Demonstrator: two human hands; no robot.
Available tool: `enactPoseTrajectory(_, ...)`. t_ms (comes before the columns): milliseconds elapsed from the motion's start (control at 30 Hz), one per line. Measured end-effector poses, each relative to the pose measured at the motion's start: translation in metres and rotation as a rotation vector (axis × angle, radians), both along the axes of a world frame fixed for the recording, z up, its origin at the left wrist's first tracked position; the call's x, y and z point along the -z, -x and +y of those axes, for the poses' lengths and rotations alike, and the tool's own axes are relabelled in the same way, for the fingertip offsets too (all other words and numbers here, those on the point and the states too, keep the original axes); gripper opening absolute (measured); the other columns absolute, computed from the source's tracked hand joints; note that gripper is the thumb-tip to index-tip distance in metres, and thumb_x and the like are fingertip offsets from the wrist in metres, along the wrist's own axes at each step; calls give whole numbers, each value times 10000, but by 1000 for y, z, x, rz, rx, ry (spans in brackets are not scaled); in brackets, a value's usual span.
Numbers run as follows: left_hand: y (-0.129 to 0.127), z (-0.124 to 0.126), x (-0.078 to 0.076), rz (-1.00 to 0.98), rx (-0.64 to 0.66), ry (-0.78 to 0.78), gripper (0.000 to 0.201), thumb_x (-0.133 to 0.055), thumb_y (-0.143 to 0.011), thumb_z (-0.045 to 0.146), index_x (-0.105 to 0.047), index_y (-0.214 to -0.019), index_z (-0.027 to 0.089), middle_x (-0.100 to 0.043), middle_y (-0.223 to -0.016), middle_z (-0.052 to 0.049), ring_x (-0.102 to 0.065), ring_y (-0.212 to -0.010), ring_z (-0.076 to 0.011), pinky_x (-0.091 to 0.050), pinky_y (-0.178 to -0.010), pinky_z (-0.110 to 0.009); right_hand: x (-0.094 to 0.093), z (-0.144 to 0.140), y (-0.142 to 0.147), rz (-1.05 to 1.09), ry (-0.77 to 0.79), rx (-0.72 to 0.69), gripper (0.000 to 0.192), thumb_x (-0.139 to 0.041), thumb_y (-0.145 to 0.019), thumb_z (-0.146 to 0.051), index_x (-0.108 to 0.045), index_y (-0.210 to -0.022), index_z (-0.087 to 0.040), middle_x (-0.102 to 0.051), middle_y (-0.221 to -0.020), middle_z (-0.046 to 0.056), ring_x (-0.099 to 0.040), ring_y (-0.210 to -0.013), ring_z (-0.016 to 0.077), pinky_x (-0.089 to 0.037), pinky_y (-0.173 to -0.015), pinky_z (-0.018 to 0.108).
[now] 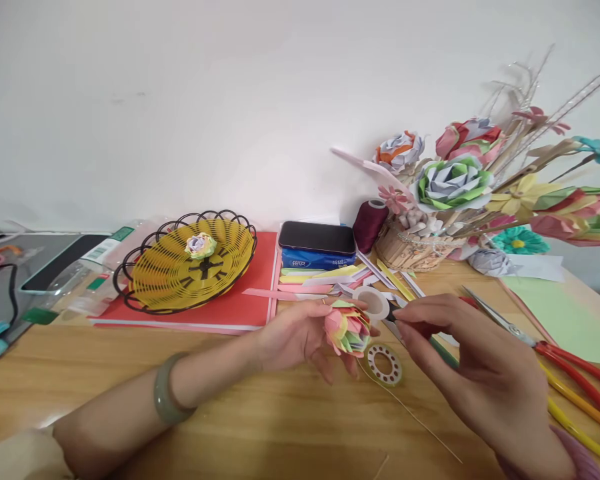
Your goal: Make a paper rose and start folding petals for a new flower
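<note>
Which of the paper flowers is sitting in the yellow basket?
The small pale rose, alone in the yellow wire basket. Another flower is in the left hand; the rest stand in the bouquet at right.

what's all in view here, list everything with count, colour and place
paper flower: 1, pink, green and yellow, in left hand
tape rolls: 2, one white behind the flower, one green-rimmed on the table
thin wire: 1, pale, running from under the flower toward the near edge
wire basket: 1, yellow and black, on red paper, small paper rose inside
phone: 1, black, on blue pack
thread spool: 1, maroon, by wall
bouquet basket: 1, tan, paper flowers, right rear
scissors: 1, red handles, right
left hand: grip on flower
right hand: fingertips pinched by flower
</note>
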State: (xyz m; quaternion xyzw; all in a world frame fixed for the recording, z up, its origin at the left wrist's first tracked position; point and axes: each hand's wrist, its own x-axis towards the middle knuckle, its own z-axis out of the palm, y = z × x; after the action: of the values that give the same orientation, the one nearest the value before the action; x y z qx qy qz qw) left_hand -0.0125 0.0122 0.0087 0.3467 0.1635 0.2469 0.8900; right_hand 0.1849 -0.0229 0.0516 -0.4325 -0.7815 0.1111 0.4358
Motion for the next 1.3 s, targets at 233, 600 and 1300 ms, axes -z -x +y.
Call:
enactPoseTrajectory(233, -5, -7, -8, 60, -287, -96, 492, -646, -633, 92, -513, -1080, 250, -543, -1073, -44, -580, -792, -131, -522, -604, -234, -6, 0, 9, 175, 625, -21, 207, -585, -754, -381, -651, -676, -202, -558, -544, -11, -438, -429, 89, -328, -361, 200)
enactPoseTrajectory(600, -11, -8, 5, 44, -466, -554, 508, -624, -595, -11, -479, -1026, 217, -484, -1178, -72, -461, -1119, -217, -432, -831, -290, 2, 1, 14, 395, 1078, 26, 295, -606, -703, -456, -637, -731, -164, -356, -452, -70, -238, -391, 45, -162, -346, 174)
enactPoseTrajectory(1300, -10, -17, -1, 289, -710, -1431, 582, -436, -661, -57, -378, -1159, 239, -497, -1147, -82, -470, -1143, -203, -361, -1001, -449, 11, 0, 18, 487, 946, -58, 257, -581, -749, -400, -638, -656, -168, -493, -520, -29, -345, -420, 59, -268, -394, 193)
